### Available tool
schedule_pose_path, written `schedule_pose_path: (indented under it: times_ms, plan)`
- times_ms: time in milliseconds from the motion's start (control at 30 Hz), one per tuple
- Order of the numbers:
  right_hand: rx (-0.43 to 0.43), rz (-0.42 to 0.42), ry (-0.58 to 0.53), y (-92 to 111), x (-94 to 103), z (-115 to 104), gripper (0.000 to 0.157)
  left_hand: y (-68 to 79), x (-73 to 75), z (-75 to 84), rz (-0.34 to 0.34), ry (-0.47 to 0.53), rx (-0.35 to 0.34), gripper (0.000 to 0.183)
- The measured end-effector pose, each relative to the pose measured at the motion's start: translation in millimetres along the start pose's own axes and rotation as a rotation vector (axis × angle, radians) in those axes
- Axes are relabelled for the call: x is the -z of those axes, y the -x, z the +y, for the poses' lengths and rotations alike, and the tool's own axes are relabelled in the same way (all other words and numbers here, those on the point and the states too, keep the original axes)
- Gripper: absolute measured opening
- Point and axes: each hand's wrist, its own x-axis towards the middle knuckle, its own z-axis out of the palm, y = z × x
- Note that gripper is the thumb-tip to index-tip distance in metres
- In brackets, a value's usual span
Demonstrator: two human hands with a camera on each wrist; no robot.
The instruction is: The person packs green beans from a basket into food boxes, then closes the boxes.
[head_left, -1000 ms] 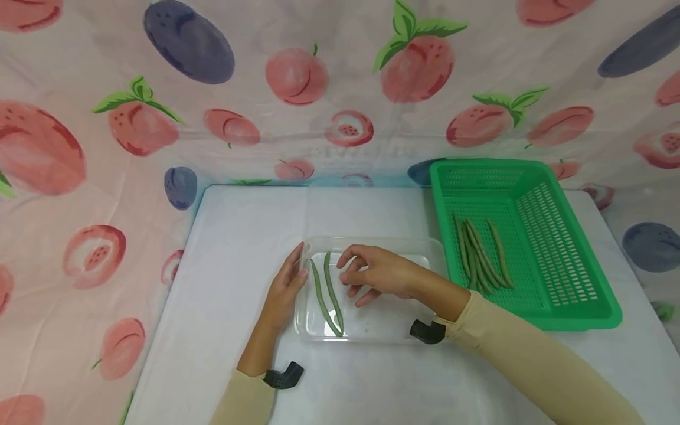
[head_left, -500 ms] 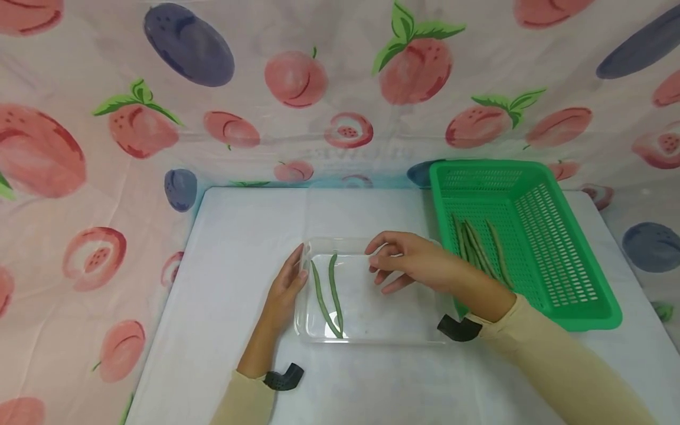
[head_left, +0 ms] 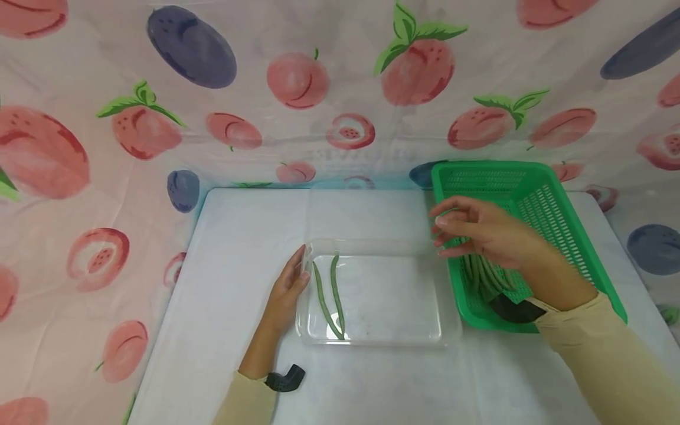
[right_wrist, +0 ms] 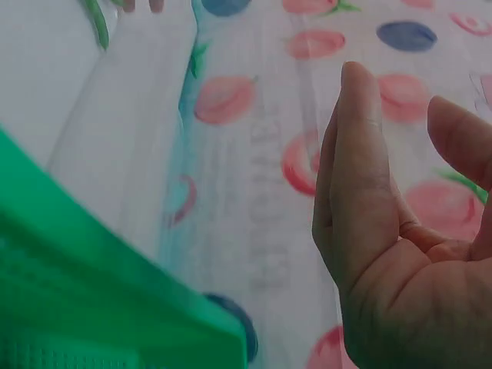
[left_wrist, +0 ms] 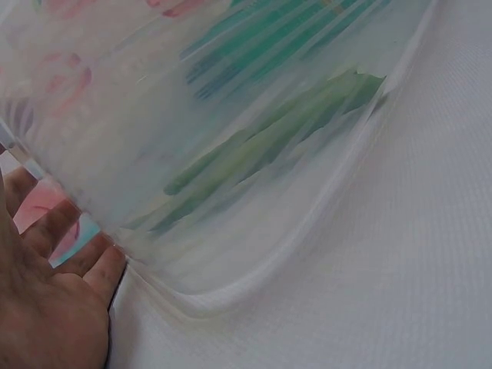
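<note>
In the head view, a clear plastic container (head_left: 393,301) sits mid-table with two green beans (head_left: 338,295) lying near its left end. My left hand (head_left: 285,289) rests against the container's left wall; the left wrist view shows its fingers (left_wrist: 50,231) meeting the wall from outside. My right hand (head_left: 478,233) is raised over the left part of a green basket (head_left: 589,271), holding nothing. Thumb and fingers stand apart in the right wrist view. Beneath that hand, several green beans (head_left: 480,277) lie in the basket, partly hidden by it.
A white cloth covers the table (head_left: 255,218). Behind it rises a fruit-printed curtain (head_left: 239,82). The basket stands right of the container, its left rim close to the container's right end. Dark cameras are worn on both wrists.
My right hand has moved right and up, away from the two beans in the container to over the basket. The right bean in the container has shifted slightly. My left hand stays put.
</note>
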Motion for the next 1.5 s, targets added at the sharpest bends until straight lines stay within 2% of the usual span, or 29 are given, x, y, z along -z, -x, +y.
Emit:
schedule_pose_path:
  times_ms: [200,433,600,833,1067,1300,1367,1433,1500]
  plan:
    - [0.084,-0.016,-0.116,9.7,38.6,8.0,0.023,0.1,-1.3,1.4,-0.002,-0.002,-0.013,0.056]
    - [0.063,0.016,-0.122,17.8,75.1,19.3,0.025,0.4,-0.4,-2.2,0.001,-0.002,-0.013,0.057]
    - [0.044,0.003,-0.152,20.4,100.8,29.5,0.027,0.3,0.1,-3.7,0.0,-0.006,-0.011,0.057]
    - [-0.087,0.087,0.003,18.9,129.3,49.5,0.027,0.4,0.0,-2.6,-0.005,0.009,-0.008,0.057]
    - [-0.219,0.14,0.01,14.8,151.7,72.9,0.044,0.8,-0.7,-1.9,-0.004,0.005,-0.003,0.056]
    - [-0.295,0.183,-0.026,12.3,160.3,92.4,0.018,0.9,-1.1,-1.7,0.003,-0.002,-0.001,0.056]
    - [-0.304,0.193,-0.006,10.8,161.1,96.9,0.015,0.8,-1.1,-1.7,0.003,0.004,-0.014,0.057]
    - [-0.318,0.199,0.021,8.9,161.6,100.7,0.02,0.7,-1.2,-1.3,0.004,0.005,-0.024,0.057]
    - [-0.334,0.201,0.063,6.8,162.4,104.5,0.035,0.4,-1.4,-1.0,0.004,0.006,-0.032,0.057]
